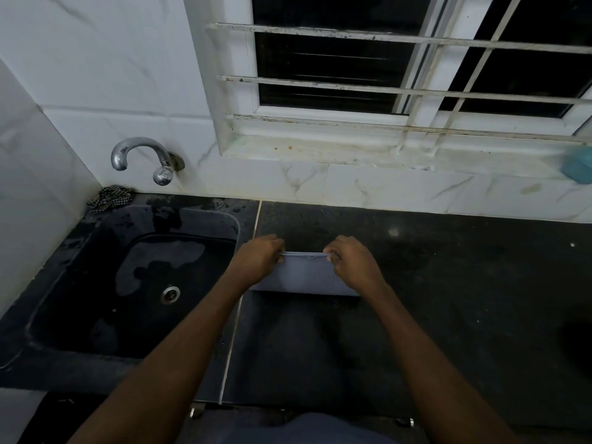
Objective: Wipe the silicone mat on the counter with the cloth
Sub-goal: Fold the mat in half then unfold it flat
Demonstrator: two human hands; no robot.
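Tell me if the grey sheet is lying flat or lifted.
Lifted: the left hand and right hand pinch the grey sheet by its top edge; it hangs spread between them.

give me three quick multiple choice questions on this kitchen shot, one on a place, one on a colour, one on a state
1. Where does the checkered cloth lie?
A. on the window sill
B. at the back left corner of the sink, below the tap
C. on the floor

2. What colour is the mat?
A. red
B. grey-blue
C. yellow

3. How is the mat held?
A. lying flat, untouched
B. rolled up under one arm
C. pinched along its top edge by the left grip and right grip

Answers:
1 B, it sits bunched against the wall by the sink rim.
2 B, it shows pale grey-blue against the dark counter.
3 C, both grips close on its upper edge.
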